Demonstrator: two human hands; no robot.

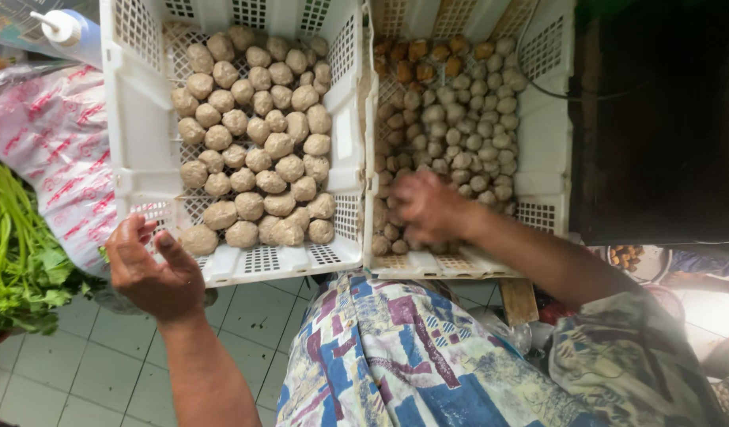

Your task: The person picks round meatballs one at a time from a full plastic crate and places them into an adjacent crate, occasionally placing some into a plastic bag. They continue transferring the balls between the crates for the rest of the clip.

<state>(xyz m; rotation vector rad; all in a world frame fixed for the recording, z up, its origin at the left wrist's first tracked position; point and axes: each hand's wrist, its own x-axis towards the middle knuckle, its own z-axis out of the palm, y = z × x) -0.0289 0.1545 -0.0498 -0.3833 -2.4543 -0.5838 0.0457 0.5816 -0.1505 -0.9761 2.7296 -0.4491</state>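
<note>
The right hand [429, 207] closes on small grey meatballs [467, 126] in the right white perforated plastic crate [545, 119]; the left hand [152, 269], grip loosely open and empty, touches the left white crate [135, 126] of large beige meatballs [258, 134].

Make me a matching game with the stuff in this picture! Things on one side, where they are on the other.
Things:
1. big meatballs
2. small meatballs
3. green leaves
4. squeeze bottle

Places:
A. top left corner
B. left crate
C. far left, beside the red-and-white bag
D. right crate

Pairs: 1-B, 2-D, 3-C, 4-A
</note>
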